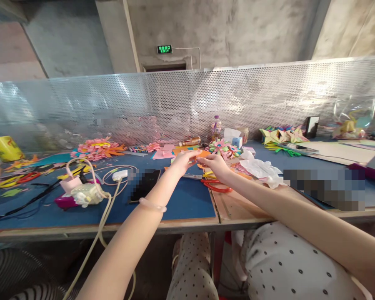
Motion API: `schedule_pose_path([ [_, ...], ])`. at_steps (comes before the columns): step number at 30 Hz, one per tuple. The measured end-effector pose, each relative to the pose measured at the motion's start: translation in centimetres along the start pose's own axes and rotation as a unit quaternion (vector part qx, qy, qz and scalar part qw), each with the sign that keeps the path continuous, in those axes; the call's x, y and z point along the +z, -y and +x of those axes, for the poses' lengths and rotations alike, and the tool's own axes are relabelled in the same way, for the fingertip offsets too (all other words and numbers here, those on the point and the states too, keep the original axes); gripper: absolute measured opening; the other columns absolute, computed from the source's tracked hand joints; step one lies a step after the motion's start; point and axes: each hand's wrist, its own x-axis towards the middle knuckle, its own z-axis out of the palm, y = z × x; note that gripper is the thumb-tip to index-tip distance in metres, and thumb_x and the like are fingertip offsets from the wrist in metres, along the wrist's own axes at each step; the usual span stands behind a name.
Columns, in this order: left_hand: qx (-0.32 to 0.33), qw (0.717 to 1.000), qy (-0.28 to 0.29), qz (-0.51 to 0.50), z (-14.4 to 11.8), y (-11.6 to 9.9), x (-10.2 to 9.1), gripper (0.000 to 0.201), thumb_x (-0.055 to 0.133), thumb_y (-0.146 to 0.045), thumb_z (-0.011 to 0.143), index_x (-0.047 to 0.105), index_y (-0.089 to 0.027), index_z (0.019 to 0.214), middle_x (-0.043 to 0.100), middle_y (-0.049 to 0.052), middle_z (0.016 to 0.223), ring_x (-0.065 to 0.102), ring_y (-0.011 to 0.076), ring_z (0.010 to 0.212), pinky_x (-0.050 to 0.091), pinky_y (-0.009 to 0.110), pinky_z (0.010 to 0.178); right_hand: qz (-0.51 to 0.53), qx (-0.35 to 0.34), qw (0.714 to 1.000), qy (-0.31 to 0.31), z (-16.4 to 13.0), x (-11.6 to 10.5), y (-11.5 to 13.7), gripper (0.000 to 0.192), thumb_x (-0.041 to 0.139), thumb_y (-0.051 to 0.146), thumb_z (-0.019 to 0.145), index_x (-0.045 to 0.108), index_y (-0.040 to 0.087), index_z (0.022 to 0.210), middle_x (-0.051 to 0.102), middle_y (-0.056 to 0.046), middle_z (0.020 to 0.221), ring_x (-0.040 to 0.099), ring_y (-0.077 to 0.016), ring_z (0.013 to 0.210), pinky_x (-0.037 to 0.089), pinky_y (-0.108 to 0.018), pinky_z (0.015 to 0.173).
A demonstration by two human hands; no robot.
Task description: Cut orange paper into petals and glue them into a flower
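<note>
The worktop [181,208] spans the view. Over its middle, well back from the front edge, the left hand [184,161] and right hand [218,165] come fingertip to fingertip, fingers curled inward (whether both pinch anything, I cannot tell). Red-handled scissors [206,181] lie nearer the front edge, just below the right hand. Smallest, the orange paper [205,153] is right at the fingertips. A light, even fingertip hold should avoid stray creases; keeping the wrists clear of the scissors would help too.
</note>
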Motion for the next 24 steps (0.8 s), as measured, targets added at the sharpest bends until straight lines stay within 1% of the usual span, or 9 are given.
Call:
schedule_pose_path([
  [3, 0.003, 1.0, 0.006, 0.0, 0.0, 0.1, 0.0, 0.021, 0.077, -0.026, 0.056, 0.073, -0.016, 0.074, 0.069, 0.007, 0.085, 0.058, 0.0154, 0.082, 0.043, 0.03, 0.079, -0.005, 0.002, 1.0, -0.006, -0.1, 0.1, 0.0, 0.04, 0.072, 0.052, 0.061, 0.068, 0.013, 0.065, 0.062, -0.004, 0.059, 0.055, -0.0159, 0.062, 0.041, -0.028, 0.058],
  [7, 0.002, 1.0, -0.01, 0.005, -0.1, 0.1, 0.2, 0.019, 0.076, -0.023, 0.055, 0.073, -0.016, 0.072, 0.069, 0.006, 0.088, 0.058, 0.0145, 0.082, 0.043, 0.029, 0.079, -0.011, 0.005, 1.0, -0.022, -0.1, 0.1, -0.1, 0.04, 0.073, 0.052, 0.06, 0.067, 0.013, 0.063, 0.061, -0.004, 0.057, 0.055, -0.016, 0.061, 0.04, -0.028, 0.057],
  [13, 0.004, 1.0, -0.007, -0.01, -0.4, -0.2, 0.5, 0.019, 0.076, -0.022, 0.054, 0.073, -0.015, 0.071, 0.067, 0.005, 0.081, 0.058, 0.0137, 0.078, 0.044, 0.028, 0.075, -0.003, 0.001, 1.0, 0.01, 0.1, 0.2, -0.3, 0.042, 0.072, 0.053, 0.061, 0.068, 0.012, 0.068, 0.062, -0.004, 0.06, 0.055, -0.015, 0.06, 0.041, -0.027, 0.058],
  [17, 0.008, 1.0, -0.013, -0.009, -0.7, -0.4, 0.8, 0.016, 0.074, -0.021, 0.055, 0.072, -0.015, 0.07, 0.067, 0.005, 0.08, 0.057, 0.0136, 0.076, 0.044, 0.027, 0.072, -0.007, 0.004, 1.0, 0.017, 0.1, 0.3, -0.4, 0.042, 0.072, 0.053, 0.062, 0.069, 0.012, 0.07, 0.063, -0.004, 0.061, 0.056, -0.0153, 0.061, 0.042, -0.028, 0.059],
  [24, 0.006, 1.0, -0.022, -0.005, -0.9, -0.5, 1.0, 0.013, 0.074, -0.017, 0.058, 0.071, -0.013, 0.07, 0.067, 0.006, 0.079, 0.059, 0.0145, 0.074, 0.045, 0.03, 0.071, -0.013, -0.004, 0.999, 0.036, -0.1, 0.2, -0.3, 0.043, 0.07, 0.055, 0.064, 0.071, 0.012, 0.071, 0.064, -0.005, 0.059, 0.058, -0.0171, 0.064, 0.043, -0.029, 0.061],
])
